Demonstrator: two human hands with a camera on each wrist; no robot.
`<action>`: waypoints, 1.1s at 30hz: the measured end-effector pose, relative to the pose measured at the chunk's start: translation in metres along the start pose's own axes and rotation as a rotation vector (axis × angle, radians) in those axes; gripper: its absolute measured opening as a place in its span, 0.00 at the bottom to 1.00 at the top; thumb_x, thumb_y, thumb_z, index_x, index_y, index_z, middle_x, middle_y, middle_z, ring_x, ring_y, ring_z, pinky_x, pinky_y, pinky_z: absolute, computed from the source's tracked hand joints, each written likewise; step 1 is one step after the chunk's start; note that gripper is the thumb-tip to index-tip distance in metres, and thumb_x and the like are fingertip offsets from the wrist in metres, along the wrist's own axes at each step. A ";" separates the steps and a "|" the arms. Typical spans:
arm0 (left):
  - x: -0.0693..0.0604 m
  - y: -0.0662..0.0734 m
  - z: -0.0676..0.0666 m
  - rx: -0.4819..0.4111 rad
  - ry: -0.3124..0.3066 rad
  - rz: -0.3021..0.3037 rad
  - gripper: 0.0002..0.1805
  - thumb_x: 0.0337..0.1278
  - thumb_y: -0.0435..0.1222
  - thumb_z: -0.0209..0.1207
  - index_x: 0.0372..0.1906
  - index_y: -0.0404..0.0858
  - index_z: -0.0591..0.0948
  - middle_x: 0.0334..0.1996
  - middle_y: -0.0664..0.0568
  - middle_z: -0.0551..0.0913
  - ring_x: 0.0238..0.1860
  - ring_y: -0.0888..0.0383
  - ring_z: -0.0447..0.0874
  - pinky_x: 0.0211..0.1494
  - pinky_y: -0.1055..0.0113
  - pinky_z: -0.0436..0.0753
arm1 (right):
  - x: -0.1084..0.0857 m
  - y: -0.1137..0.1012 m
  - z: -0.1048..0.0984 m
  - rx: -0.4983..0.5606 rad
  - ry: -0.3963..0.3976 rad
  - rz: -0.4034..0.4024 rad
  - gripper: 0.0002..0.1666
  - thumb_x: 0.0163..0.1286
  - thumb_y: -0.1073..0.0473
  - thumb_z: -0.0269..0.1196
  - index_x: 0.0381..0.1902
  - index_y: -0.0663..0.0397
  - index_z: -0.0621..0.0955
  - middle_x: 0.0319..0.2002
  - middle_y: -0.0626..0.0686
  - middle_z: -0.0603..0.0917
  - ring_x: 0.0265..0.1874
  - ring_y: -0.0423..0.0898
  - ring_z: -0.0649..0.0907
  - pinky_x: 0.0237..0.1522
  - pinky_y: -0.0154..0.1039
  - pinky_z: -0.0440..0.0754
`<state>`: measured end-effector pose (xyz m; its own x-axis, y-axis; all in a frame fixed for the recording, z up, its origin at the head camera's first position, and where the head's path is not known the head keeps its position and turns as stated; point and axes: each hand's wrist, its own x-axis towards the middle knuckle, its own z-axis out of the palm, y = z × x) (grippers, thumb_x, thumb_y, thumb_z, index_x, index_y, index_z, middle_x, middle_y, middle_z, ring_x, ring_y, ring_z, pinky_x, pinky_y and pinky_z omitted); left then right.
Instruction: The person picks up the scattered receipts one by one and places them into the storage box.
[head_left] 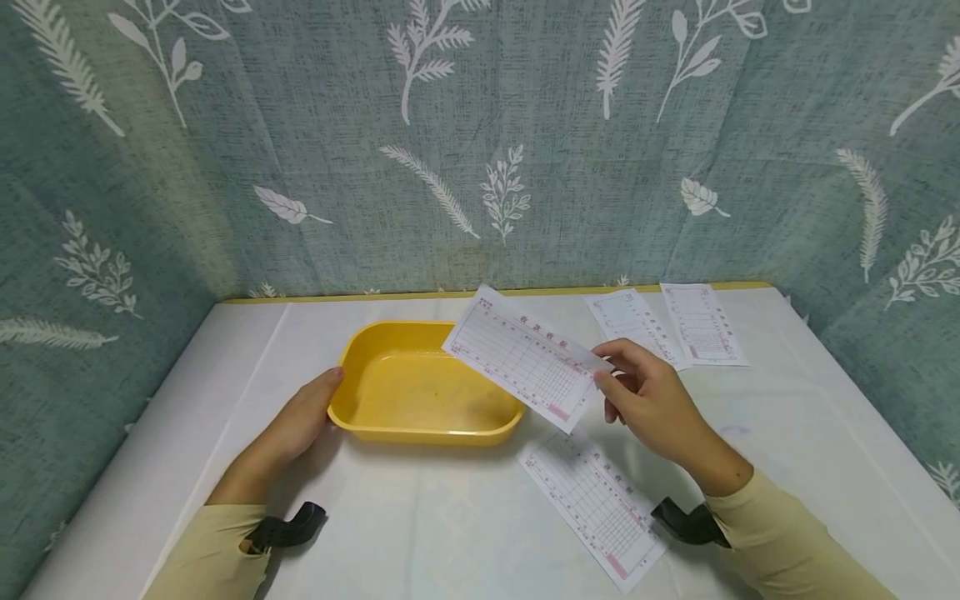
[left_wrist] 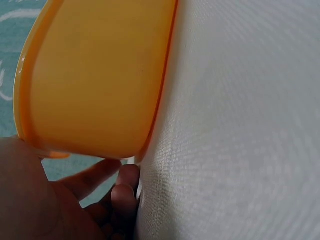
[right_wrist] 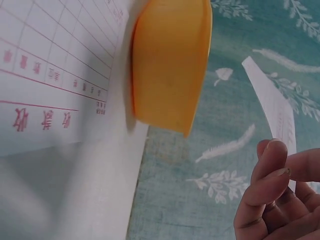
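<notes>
A printed paper receipt slip [head_left: 525, 358] with a ruled grid hangs tilted in the air over the right end of a yellow plastic basin [head_left: 427, 435]. My right hand [head_left: 648, 400] pinches its right end between thumb and fingers; in the right wrist view the slip [right_wrist: 274, 102] stands up from the fingertips. My left hand [head_left: 300, 417] holds the basin's left end, thumb at the rim. In the left wrist view the fingers [left_wrist: 90, 180] lie by the basin's end wall [left_wrist: 95, 85], close to the table. Inside the basin, the visible part of the floor is bare.
Another receipt slip [head_left: 592, 508] lies on the white-covered table [head_left: 450, 525] below the held one. Two more slips, one [head_left: 637, 325] beside the other [head_left: 703, 325], lie at the back right. Green leaf-patterned cloth [head_left: 480, 167] stands behind the table and along its sides.
</notes>
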<state>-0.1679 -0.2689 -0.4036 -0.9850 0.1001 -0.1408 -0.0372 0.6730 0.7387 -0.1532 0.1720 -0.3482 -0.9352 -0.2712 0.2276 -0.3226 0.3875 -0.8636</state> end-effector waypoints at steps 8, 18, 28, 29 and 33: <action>0.001 -0.001 0.001 -0.014 0.000 -0.001 0.37 0.80 0.56 0.26 0.70 0.30 0.64 0.45 0.40 0.77 0.52 0.47 0.72 0.60 0.52 0.67 | 0.008 -0.009 0.004 -0.007 0.003 -0.019 0.13 0.74 0.66 0.58 0.55 0.60 0.77 0.40 0.61 0.84 0.19 0.44 0.79 0.23 0.36 0.76; 0.000 -0.001 0.003 -0.041 -0.013 -0.015 0.40 0.79 0.58 0.26 0.75 0.28 0.58 0.64 0.34 0.70 0.66 0.40 0.65 0.73 0.38 0.58 | 0.018 -0.016 0.013 0.009 -0.006 -0.040 0.14 0.74 0.66 0.57 0.55 0.59 0.77 0.37 0.60 0.83 0.19 0.47 0.79 0.23 0.36 0.76; 0.000 -0.001 0.003 -0.024 -0.014 -0.036 0.41 0.78 0.59 0.24 0.74 0.30 0.60 0.56 0.36 0.74 0.60 0.43 0.68 0.68 0.42 0.65 | 0.025 -0.023 0.021 0.035 -0.019 -0.059 0.13 0.74 0.66 0.57 0.55 0.60 0.77 0.36 0.60 0.83 0.18 0.46 0.78 0.23 0.36 0.75; 0.000 -0.001 0.003 -0.028 -0.014 -0.034 0.41 0.78 0.59 0.25 0.75 0.30 0.59 0.60 0.35 0.72 0.64 0.41 0.67 0.71 0.40 0.62 | 0.026 -0.024 0.022 0.039 -0.020 -0.061 0.13 0.74 0.66 0.57 0.55 0.60 0.77 0.36 0.60 0.83 0.18 0.46 0.78 0.22 0.36 0.74; 0.000 -0.001 0.003 -0.047 -0.020 -0.033 0.42 0.78 0.59 0.25 0.76 0.28 0.55 0.72 0.33 0.63 0.74 0.37 0.57 0.76 0.36 0.49 | 0.027 -0.028 0.027 0.050 -0.022 -0.063 0.13 0.74 0.67 0.56 0.54 0.59 0.77 0.34 0.59 0.82 0.18 0.46 0.78 0.22 0.36 0.73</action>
<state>-0.1678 -0.2672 -0.4063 -0.9795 0.0940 -0.1783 -0.0776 0.6409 0.7637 -0.1659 0.1301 -0.3297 -0.9095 -0.3134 0.2730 -0.3728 0.3246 -0.8693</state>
